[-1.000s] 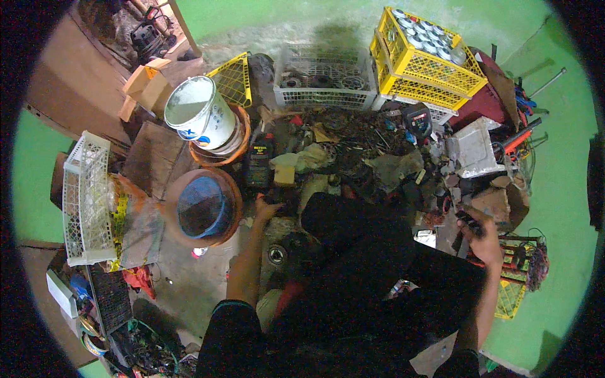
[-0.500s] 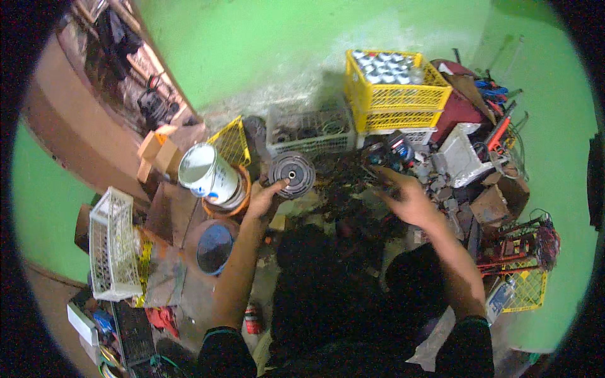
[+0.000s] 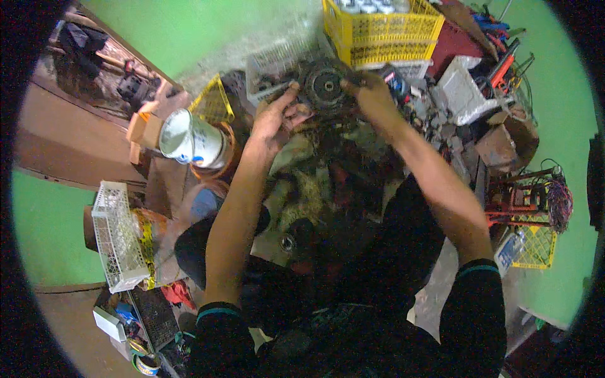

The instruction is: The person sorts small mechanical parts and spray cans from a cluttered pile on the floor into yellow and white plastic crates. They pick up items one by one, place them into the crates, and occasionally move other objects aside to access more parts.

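Note:
A dark, round, grooved metal disc like a pulley [image 3: 326,87], with a small ring at its centre, is held up in front of me. My right hand [image 3: 370,94] is closed at its right edge, with the fingertips partly lost in shadow. On the left side, my left hand [image 3: 275,121] has its palm turned up, thumb and fingers apart, close beside the disc. Whether its fingertips touch the disc I cannot tell. Dark, greasy material around and behind the disc blends with it, so its full outline is hidden.
Behind stand a grey-white crate [image 3: 257,85] and a yellow crate [image 3: 394,47] with several cans. A white bucket [image 3: 192,140] is at left, near a white crate [image 3: 116,236]. Scrap pieces [image 3: 435,116] and a red metal frame [image 3: 520,201] lie at right.
Both hands have moved farther away and closer together. The disc, earlier in my left hand, now appears between the hands, with my right hand at its edge. The left fingers have spread. The view has shifted.

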